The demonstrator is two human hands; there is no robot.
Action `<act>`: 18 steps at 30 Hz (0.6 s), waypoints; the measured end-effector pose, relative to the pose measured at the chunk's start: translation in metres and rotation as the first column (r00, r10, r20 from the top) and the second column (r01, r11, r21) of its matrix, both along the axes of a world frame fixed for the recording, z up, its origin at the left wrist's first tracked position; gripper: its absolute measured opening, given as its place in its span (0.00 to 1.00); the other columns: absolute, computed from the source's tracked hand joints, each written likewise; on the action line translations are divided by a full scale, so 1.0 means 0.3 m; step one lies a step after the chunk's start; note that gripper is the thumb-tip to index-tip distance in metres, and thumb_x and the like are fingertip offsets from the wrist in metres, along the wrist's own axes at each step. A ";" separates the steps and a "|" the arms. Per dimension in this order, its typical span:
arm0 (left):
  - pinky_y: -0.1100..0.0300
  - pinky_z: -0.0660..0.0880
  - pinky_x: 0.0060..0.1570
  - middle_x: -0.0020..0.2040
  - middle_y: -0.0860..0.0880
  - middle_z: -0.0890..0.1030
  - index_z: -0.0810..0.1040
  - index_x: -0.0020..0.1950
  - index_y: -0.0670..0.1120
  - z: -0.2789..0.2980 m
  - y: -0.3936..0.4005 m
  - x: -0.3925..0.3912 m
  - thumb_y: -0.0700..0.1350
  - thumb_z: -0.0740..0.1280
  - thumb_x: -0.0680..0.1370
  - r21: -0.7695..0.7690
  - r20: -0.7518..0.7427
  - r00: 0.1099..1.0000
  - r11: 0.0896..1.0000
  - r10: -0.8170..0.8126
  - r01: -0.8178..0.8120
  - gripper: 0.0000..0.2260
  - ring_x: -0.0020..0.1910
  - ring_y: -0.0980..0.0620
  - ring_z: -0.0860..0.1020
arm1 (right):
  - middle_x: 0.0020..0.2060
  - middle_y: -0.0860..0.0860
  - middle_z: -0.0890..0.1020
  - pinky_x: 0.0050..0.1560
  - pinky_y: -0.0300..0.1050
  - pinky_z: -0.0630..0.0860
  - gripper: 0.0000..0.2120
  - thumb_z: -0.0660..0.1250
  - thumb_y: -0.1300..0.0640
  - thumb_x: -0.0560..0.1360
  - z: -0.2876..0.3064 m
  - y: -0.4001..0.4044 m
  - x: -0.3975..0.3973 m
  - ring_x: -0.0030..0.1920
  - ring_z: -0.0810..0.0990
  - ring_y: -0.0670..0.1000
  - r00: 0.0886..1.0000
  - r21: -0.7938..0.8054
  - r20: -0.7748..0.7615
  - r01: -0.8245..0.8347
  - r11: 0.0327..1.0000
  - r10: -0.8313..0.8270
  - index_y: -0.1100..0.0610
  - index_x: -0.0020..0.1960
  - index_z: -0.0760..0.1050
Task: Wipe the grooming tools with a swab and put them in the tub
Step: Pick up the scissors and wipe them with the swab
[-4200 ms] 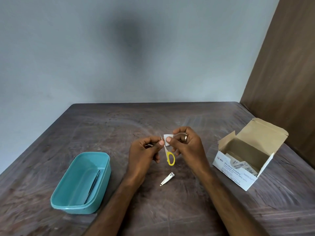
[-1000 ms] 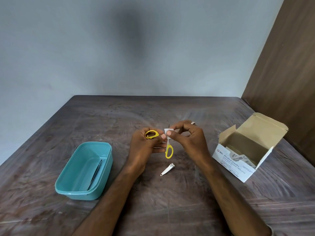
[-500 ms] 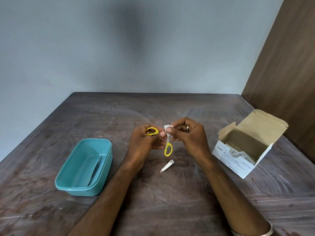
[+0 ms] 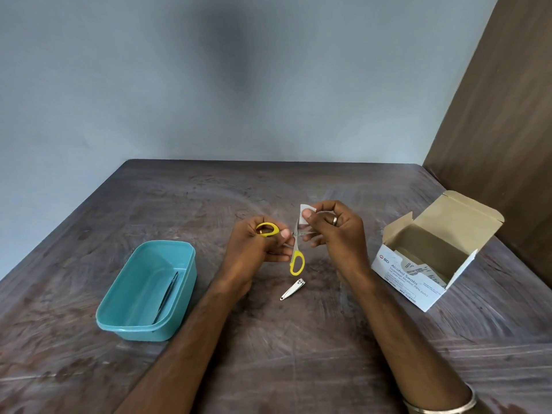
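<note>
Above the middle of the dark, scuffed wooden bench [image 4: 298,354], the left hand [image 4: 254,252] grips a small pair of yellow-handled scissors [image 4: 295,258] with steel blades. The scissors are spread open: one yellow loop sits up in the curled fingers of that hand, while the other loop hangs down below the pivot, clear of the bench. The right hand [image 4: 334,231] pinches a small white square swab [image 4: 307,215] between thumb and forefinger, folded over the upper blade near its tip; a ring shows on one of its fingers and a metal bangle [image 4: 439,406] on the wrist.

Just below the hanging loop, a small silver nail clipper [image 4: 292,289] lies flat on the bench, touched by neither hand.

To the left stands a teal, rounded-rectangular plastic tub [image 4: 119,321], well apart from the hands. Inside it a slim dark metal tool [image 4: 167,295], thin like tweezers though too small to name surely, leans along the right inner wall.

To the right sits a white cardboard box [image 4: 400,276] printed "Alcohol Swabs", its brown-lined lid flap open and raised toward the back, with flat sachets visible inside. A grey-blue wall rises behind the bench, and a brown wooden panel [image 4: 501,115] stands at the right.
</note>
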State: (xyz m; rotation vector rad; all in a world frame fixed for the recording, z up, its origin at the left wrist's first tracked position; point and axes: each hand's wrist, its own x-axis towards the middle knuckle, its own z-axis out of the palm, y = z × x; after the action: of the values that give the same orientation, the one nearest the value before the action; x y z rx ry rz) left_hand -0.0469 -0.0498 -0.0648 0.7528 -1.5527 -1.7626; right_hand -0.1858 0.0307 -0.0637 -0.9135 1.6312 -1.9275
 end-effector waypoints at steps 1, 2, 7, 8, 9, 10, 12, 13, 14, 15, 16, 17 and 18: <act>0.57 0.81 0.34 0.36 0.42 0.84 0.79 0.44 0.39 -0.001 -0.001 0.000 0.35 0.69 0.77 -0.001 -0.002 1.000 1.000 0.002 -0.002 0.02 0.32 0.46 0.83 | 0.35 0.50 0.86 0.30 0.44 0.77 0.04 0.73 0.62 0.75 0.000 0.002 -0.002 0.32 0.83 0.50 1.000 -0.009 0.020 0.019 1.000 -0.019 0.57 0.47 0.78; 0.57 0.81 0.34 0.36 0.42 0.84 0.79 0.44 0.39 -0.001 -0.001 0.001 0.35 0.69 0.77 -0.003 -0.004 1.000 1.000 0.002 -0.002 0.02 0.32 0.46 0.83 | 0.36 0.50 0.86 0.31 0.45 0.78 0.04 0.74 0.62 0.74 0.000 0.003 -0.006 0.34 0.84 0.50 0.999 -0.010 0.029 0.032 0.999 -0.032 0.57 0.47 0.79; 0.55 0.82 0.36 0.36 0.42 0.83 0.79 0.45 0.38 -0.002 0.000 0.000 0.34 0.69 0.77 -0.016 -0.001 1.000 1.000 -0.006 0.005 0.02 0.33 0.46 0.82 | 0.40 0.50 0.88 0.38 0.47 0.77 0.04 0.74 0.61 0.74 0.000 0.004 -0.009 0.40 0.85 0.47 0.999 0.042 -0.006 -0.033 0.999 0.033 0.53 0.46 0.82; 0.55 0.82 0.37 0.36 0.42 0.84 0.79 0.44 0.39 -0.002 -0.001 0.000 0.35 0.69 0.77 -0.020 0.000 1.000 1.000 -0.004 0.004 0.02 0.33 0.46 0.83 | 0.41 0.50 0.88 0.40 0.47 0.77 0.04 0.74 0.61 0.74 0.001 0.004 -0.006 0.41 0.85 0.46 0.998 0.051 -0.005 -0.060 0.997 0.060 0.53 0.45 0.82; 0.54 0.83 0.37 0.36 0.42 0.84 0.79 0.44 0.39 -0.003 -0.002 0.000 0.35 0.69 0.77 -0.024 0.001 1.000 1.000 0.000 0.000 0.02 0.33 0.46 0.83 | 0.41 0.50 0.88 0.41 0.48 0.77 0.04 0.73 0.61 0.75 0.002 0.006 -0.004 0.41 0.84 0.45 0.997 0.059 0.002 -0.083 0.995 0.083 0.53 0.46 0.83; 0.55 0.82 0.37 0.36 0.42 0.84 0.79 0.44 0.39 -0.003 -0.003 0.001 0.35 0.69 0.77 -0.026 0.002 1.000 1.000 0.005 -0.005 0.02 0.33 0.46 0.83 | 0.41 0.50 0.88 0.42 0.49 0.78 0.04 0.73 0.61 0.75 0.002 0.007 -0.004 0.42 0.84 0.44 0.995 0.065 0.013 -0.102 0.993 0.101 0.53 0.46 0.83; 0.56 0.82 0.36 0.36 0.42 0.84 0.80 0.44 0.39 -0.003 -0.005 0.001 0.35 0.69 0.77 -0.027 0.003 1.000 1.000 0.016 -0.016 0.02 0.33 0.46 0.83 | 0.40 0.48 0.87 0.45 0.51 0.78 0.05 0.73 0.62 0.74 0.003 0.010 -0.004 0.41 0.83 0.44 0.991 0.075 0.036 -0.135 0.988 0.132 0.53 0.47 0.84; 0.56 0.82 0.35 0.36 0.42 0.84 0.80 0.44 0.39 -0.003 -0.004 0.001 0.35 0.69 0.77 -0.027 0.004 1.000 0.999 0.019 -0.019 0.02 0.33 0.46 0.83 | 0.39 0.48 0.87 0.45 0.50 0.77 0.06 0.74 0.63 0.73 0.005 0.012 -0.004 0.41 0.83 0.44 0.988 0.077 0.039 -0.151 0.986 0.148 0.52 0.47 0.84; 0.57 0.82 0.35 0.36 0.42 0.84 0.80 0.44 0.39 -0.003 -0.004 0.001 0.35 0.69 0.77 -0.030 0.003 1.000 0.999 0.020 -0.020 0.02 0.33 0.46 0.83 | 0.39 0.48 0.87 0.45 0.50 0.77 0.08 0.74 0.64 0.73 0.006 0.012 -0.003 0.41 0.83 0.45 0.986 0.076 0.034 -0.164 0.983 0.162 0.52 0.48 0.84; 0.57 0.81 0.35 0.36 0.42 0.84 0.80 0.44 0.39 -0.003 -0.003 0.001 0.35 0.69 0.77 -0.034 0.002 1.000 0.999 0.020 -0.020 0.02 0.33 0.47 0.83 | 0.39 0.50 0.87 0.45 0.48 0.76 0.10 0.75 0.65 0.72 0.008 0.011 -0.003 0.41 0.83 0.45 0.984 0.078 0.022 -0.175 0.981 0.174 0.52 0.49 0.83; 0.57 0.82 0.35 0.36 0.42 0.84 0.80 0.44 0.39 -0.005 -0.003 0.001 0.35 0.69 0.77 -0.037 0.000 1.000 0.999 0.019 -0.019 0.02 0.33 0.47 0.83 | 0.40 0.51 0.87 0.44 0.46 0.76 0.12 0.75 0.65 0.71 0.010 0.011 -0.002 0.41 0.83 0.46 0.983 0.080 0.010 -0.184 0.980 0.184 0.53 0.51 0.83; 0.56 0.82 0.35 0.36 0.42 0.84 0.80 0.44 0.39 -0.006 -0.003 0.001 0.35 0.69 0.77 -0.040 0.000 1.000 0.999 0.019 -0.019 0.02 0.33 0.47 0.83 | 0.40 0.52 0.87 0.43 0.42 0.77 0.14 0.76 0.66 0.70 0.012 0.011 -0.002 0.41 0.83 0.45 0.982 0.078 0.005 -0.191 0.979 0.191 0.54 0.53 0.82; 0.56 0.82 0.35 0.36 0.42 0.84 0.80 0.44 0.39 -0.006 -0.003 0.000 0.35 0.69 0.77 -0.042 0.001 1.000 0.999 0.018 -0.018 0.02 0.33 0.46 0.83 | 0.39 0.53 0.87 0.42 0.39 0.77 0.16 0.76 0.67 0.69 0.014 0.011 -0.002 0.40 0.83 0.45 0.981 0.068 0.011 -0.193 0.979 0.192 0.55 0.54 0.82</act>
State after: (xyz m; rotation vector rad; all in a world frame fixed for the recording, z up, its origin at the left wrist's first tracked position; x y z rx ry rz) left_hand -0.0469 -0.0507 -0.0668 0.7444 -1.5744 -1.7114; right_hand -0.1865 0.0341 -0.0596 -1.0000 1.5359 -1.7315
